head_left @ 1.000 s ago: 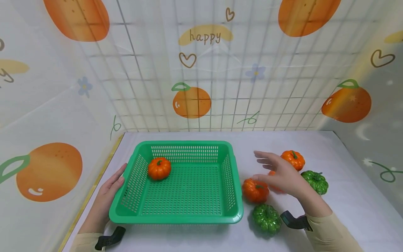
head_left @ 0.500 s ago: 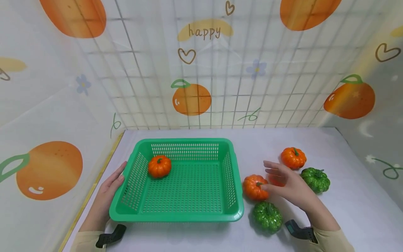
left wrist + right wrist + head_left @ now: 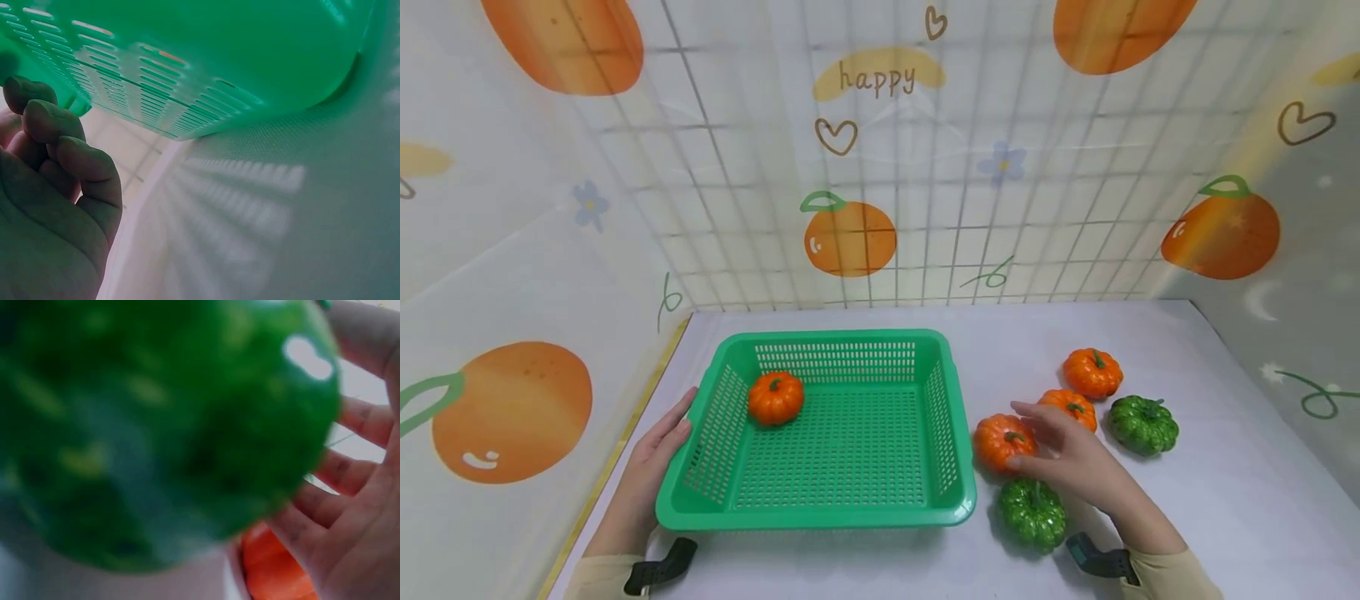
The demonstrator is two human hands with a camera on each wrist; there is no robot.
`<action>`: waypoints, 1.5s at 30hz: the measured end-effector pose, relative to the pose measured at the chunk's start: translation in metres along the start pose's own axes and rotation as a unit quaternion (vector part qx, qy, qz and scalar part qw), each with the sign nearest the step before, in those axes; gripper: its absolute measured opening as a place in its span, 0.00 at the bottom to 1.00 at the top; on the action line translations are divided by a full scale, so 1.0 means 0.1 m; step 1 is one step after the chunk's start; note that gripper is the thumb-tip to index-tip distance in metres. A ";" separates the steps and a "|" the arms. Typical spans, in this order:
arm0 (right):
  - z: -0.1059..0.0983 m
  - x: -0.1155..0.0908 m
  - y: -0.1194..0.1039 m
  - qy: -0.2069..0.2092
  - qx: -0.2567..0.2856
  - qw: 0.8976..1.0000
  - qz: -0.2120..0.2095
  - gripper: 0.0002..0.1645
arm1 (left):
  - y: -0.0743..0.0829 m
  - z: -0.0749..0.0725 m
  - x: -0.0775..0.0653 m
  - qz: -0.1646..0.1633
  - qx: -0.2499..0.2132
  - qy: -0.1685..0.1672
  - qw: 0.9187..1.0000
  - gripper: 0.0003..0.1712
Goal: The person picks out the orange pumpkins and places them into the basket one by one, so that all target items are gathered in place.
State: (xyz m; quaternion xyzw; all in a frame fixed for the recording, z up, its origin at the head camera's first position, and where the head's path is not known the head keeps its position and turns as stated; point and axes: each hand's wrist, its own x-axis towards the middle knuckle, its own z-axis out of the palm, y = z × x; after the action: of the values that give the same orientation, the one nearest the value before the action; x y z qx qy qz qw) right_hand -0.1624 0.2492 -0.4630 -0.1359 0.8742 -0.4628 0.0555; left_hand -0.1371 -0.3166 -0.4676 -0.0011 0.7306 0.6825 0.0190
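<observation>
A green plastic basket [image 3: 816, 521] holds one small orange pumpkin [image 3: 776, 398] at its back left. Against the basket's left side rests my left hand [image 3: 651, 462], its thumb by the rim; the left wrist view shows loosely bent fingertips [image 3: 53, 119] beside the slotted wall. My right hand [image 3: 1078, 458] spreads around an orange pumpkin [image 3: 997, 443] just right of the basket, thumb in front and fingers behind. A glossy green pumpkin [image 3: 1032, 517] sits in front of that thumb and fills much of the right wrist view, blocking the orange pumpkin's contact with the fingers.
Behind my right hand are two more orange pumpkins [image 3: 1092, 372], one partly covered by the hand. Another green pumpkin [image 3: 1142, 425] lies to their right. The white table [image 3: 1000, 333] ends at a printed curtain [image 3: 880, 167] over a wire grid.
My right hand first drew back to the right, then came forward and left around the orange pumpkin by the basket. My left hand stays at the basket's side. The pumpkins keep their places.
</observation>
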 end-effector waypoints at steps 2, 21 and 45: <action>0.02 0.01 0.02 -0.006 0.004 1.000 -0.004 0.45 | -0.01 0.00 0.00 -0.005 -0.002 0.003 1.000 0.32; 0.08 0.03 0.04 -0.009 -0.033 0.999 0.014 0.46 | -0.02 0.01 0.00 0.006 0.004 0.001 1.000 0.31; 0.02 0.02 0.01 0.021 -0.038 0.999 0.017 0.50 | 0.00 0.00 0.01 -0.011 0.020 0.005 1.000 0.31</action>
State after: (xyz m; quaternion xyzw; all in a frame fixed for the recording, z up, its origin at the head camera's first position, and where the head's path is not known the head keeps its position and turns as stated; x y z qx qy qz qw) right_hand -0.1644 0.2478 -0.4645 -0.1138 0.8945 -0.4305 0.0397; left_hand -0.1382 -0.3169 -0.4681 -0.0116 0.7443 0.6674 0.0228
